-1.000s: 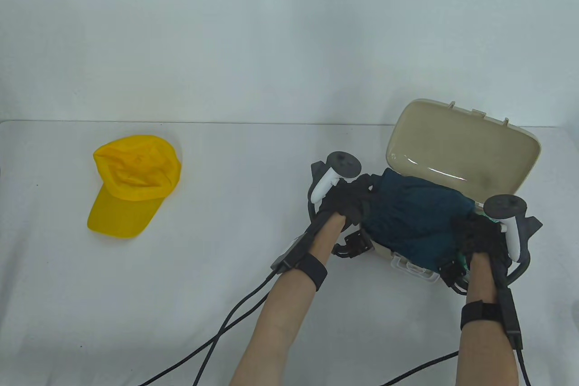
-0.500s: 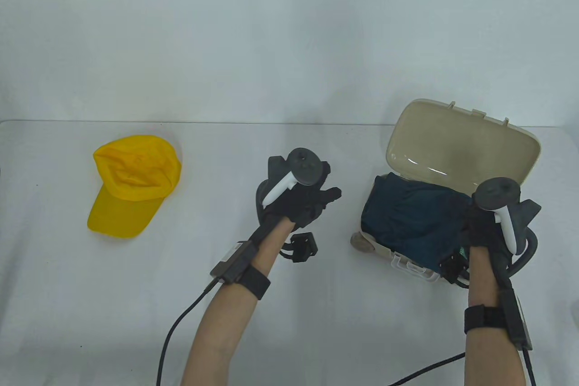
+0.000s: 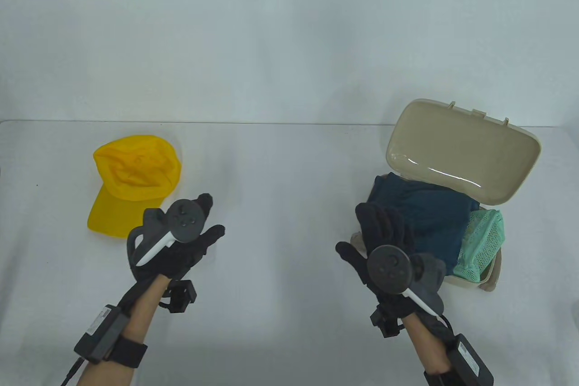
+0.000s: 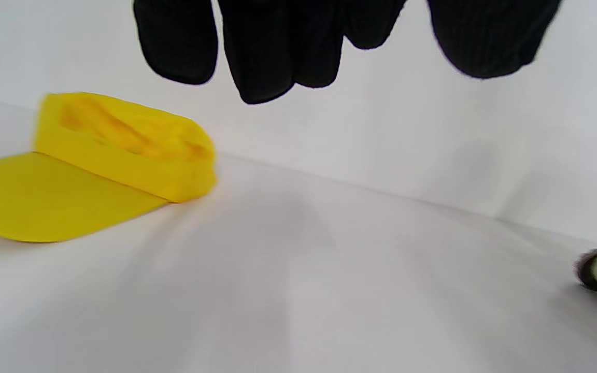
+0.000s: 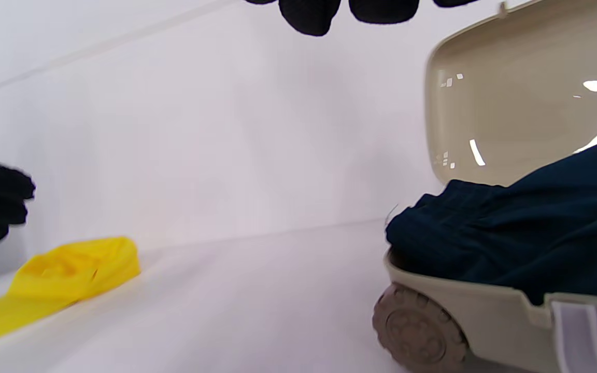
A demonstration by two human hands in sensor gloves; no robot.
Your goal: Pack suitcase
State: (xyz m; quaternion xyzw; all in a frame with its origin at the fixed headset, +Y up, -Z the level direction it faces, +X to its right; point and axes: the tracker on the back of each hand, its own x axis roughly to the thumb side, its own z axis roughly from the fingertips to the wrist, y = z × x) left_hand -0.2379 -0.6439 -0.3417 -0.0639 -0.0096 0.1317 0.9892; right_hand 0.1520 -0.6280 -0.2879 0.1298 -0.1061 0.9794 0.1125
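Hands first: the left hand point(image 3: 181, 245) hovers over the white table point(image 3: 280, 223), fingers spread and relaxed, holding nothing. It sits just beside the brim of the yellow cap point(image 3: 133, 182), near it but apart; from the left wrist view the gloved fingers point(image 4: 262, 57) hang loose above the cloth with the cap off to one side. The right hand point(image 3: 384, 241) is likewise released, fingers straight and fanned, thumb out to the side, gripping nothing. In the table view its fingertips overlap the near left corner of the suitcase point(image 3: 491, 273); whether they touch it I cannot tell.

That small beige suitcase stands at the right of the table, lid point(image 3: 461, 150) swung up and back toward the far wall, its glossy inside facing the person. Its long axis runs slantwise, from the left-far corner toward the right-near one. A dark blue garment point(image 3: 425, 218) fills most of the tray and bulges over the rim above a wheel point(image 5: 417, 326); a mint green mesh piece point(image 3: 484, 241) is tucked at the right end beside it.

The cap lies well apart at the left, brim pointing toward the person, crown crumpled.
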